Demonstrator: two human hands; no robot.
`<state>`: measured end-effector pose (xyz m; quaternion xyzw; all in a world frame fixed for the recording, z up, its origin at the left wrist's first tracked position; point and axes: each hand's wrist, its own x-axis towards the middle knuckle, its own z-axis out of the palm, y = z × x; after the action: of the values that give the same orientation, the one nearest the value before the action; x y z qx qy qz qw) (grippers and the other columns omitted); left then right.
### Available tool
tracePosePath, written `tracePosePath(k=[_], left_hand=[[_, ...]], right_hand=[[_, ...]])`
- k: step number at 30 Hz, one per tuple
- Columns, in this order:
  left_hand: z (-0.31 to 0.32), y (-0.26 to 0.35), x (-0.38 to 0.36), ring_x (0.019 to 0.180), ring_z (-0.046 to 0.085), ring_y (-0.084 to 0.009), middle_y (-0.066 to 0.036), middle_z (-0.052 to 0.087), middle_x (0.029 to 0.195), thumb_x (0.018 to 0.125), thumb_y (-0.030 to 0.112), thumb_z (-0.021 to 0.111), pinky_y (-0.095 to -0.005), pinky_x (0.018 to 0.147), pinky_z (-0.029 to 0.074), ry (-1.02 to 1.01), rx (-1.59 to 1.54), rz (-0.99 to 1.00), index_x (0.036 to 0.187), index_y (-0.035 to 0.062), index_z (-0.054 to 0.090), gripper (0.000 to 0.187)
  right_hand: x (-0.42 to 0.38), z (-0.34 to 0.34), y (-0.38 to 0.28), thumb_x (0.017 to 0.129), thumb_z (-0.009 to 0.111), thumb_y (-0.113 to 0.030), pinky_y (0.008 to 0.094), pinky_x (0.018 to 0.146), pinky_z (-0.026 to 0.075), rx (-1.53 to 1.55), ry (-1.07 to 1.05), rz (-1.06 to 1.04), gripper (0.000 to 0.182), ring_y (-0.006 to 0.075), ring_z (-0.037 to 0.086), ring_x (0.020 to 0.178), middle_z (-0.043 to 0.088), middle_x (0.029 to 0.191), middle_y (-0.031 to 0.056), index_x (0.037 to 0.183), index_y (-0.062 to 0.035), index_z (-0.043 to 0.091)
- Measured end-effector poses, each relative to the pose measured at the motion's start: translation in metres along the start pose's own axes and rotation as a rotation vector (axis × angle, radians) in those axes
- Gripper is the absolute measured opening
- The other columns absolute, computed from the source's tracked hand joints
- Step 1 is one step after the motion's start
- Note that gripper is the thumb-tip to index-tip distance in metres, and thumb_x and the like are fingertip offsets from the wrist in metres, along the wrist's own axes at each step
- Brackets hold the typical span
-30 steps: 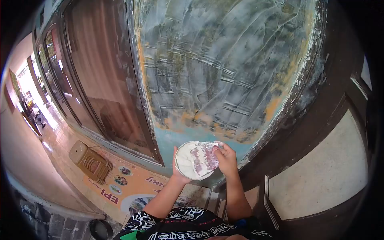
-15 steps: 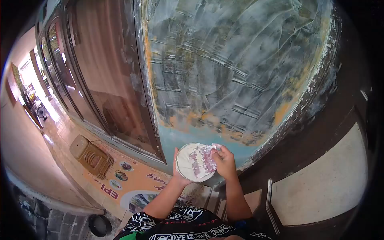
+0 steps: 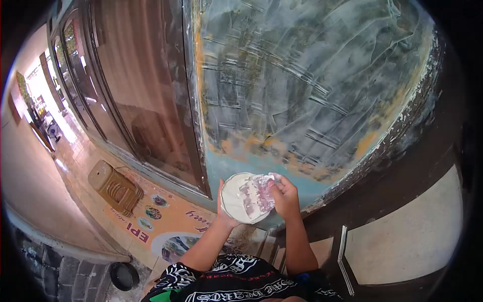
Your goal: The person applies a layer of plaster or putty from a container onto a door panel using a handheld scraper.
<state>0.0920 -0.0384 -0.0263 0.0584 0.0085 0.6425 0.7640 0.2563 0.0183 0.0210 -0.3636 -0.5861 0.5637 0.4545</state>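
Note:
My left hand (image 3: 225, 212) is wrapped around the side of a round, shallow bowl (image 3: 242, 220) and supports it from below. Creamy white paste (image 3: 231, 194) fills the bowl. In my right hand (image 3: 286, 197) is a thin, pinkish flat scraper (image 3: 258, 196), pinched between thumb and fingers and smeared with white paste. The scraper overlaps the right half of the bowl. Some paste clings to my right fingertips. Just beyond the bowl stands a wall (image 3: 282, 90) with grey, streaky filler over turquoise and orange paint.
A dark-framed glass panel (image 3: 146, 90) adjoins the wall on the left. On the floor are a brown stool (image 3: 115, 187) and an orange printed banner (image 3: 176, 220). A black round pan (image 3: 124, 276) lies at lower left. Brown and cream panelling (image 3: 402, 226) is on the right.
The view has shifted slightly, so the wall sits further right. Both hands still hold the bowl and scraper, and the scraper has moved slightly over the paste.

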Motion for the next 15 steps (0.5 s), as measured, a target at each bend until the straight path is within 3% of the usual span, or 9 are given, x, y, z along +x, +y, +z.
tracePosePath(k=[6,9,12,15], left_hand=[[0.001,0.007,-0.003,0.13,0.051,-0.0384,-0.02,0.05,0.144,0.095,0.071,0.03,-0.0547,0.11,0.038,0.013,-0.023,-0.005,0.145,0.0039,0.043,0.084],[-0.003,0.012,-0.006,0.133,0.048,-0.0391,-0.019,0.047,0.147,0.095,0.071,0.03,-0.0563,0.112,0.035,-0.072,-0.08,-0.03,0.146,0.0049,0.042,0.085],[-0.005,0.017,-0.007,0.133,0.047,-0.0392,-0.019,0.046,0.148,0.094,0.071,0.031,-0.0567,0.113,0.034,-0.005,-0.017,0.001,0.147,0.0055,0.042,0.085],[-0.003,0.028,-0.009,0.134,0.047,-0.0392,-0.019,0.045,0.148,0.094,0.071,0.031,-0.0568,0.113,0.034,-0.029,-0.041,-0.007,0.148,0.0054,0.041,0.085]], right_hand=[[0.001,0.003,0.006,0.095,0.061,-0.012,0.0227,0.069,0.045,-0.189,0.058,-0.036,0.031,0.0044,0.053,0.074,0.071,0.085,0.0047,0.121,0.005,0.059],[-0.001,0.008,0.003,0.096,0.058,-0.007,0.0218,0.073,0.046,-0.035,0.028,0.043,0.032,0.0046,0.056,0.08,0.07,0.095,0.0056,0.125,0.0056,0.057],[-0.001,0.017,-0.001,0.096,0.056,-0.005,0.0208,0.075,0.045,-0.232,0.03,-0.007,0.033,0.0041,0.056,0.085,0.07,0.097,0.0056,0.127,0.005,0.056],[0.001,0.027,-0.014,0.097,0.054,-0.004,0.0203,0.077,0.045,-0.054,0.031,-0.004,0.035,0.0043,0.056,0.088,0.068,0.103,0.0061,0.13,0.0048,0.053]])
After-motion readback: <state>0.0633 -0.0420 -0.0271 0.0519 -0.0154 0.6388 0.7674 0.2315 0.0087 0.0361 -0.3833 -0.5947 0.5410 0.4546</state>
